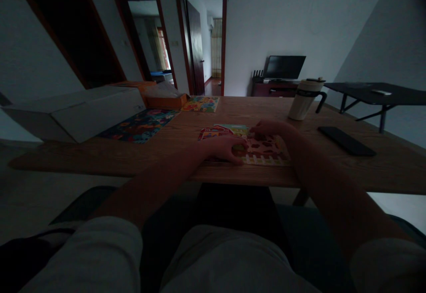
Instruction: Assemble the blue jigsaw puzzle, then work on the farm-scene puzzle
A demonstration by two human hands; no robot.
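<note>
A colourful puzzle board (262, 151) with a red barn picture lies near the front edge of the wooden table (173, 155). My left hand (224, 148) rests on the board's left part, fingers curled around a small yellowish piece (239, 149). My right hand (271, 129) sits at the board's upper middle, fingertips pinched down on a small piece that I cannot make out in the dim light.
Two more puzzle boards lie further back, a dark blue one (140, 124) and a bright one (200, 103). A white box (76, 111) and an orange box (164, 100) stand at left. A lidded mug (304, 99) and a black phone (346, 140) sit at right.
</note>
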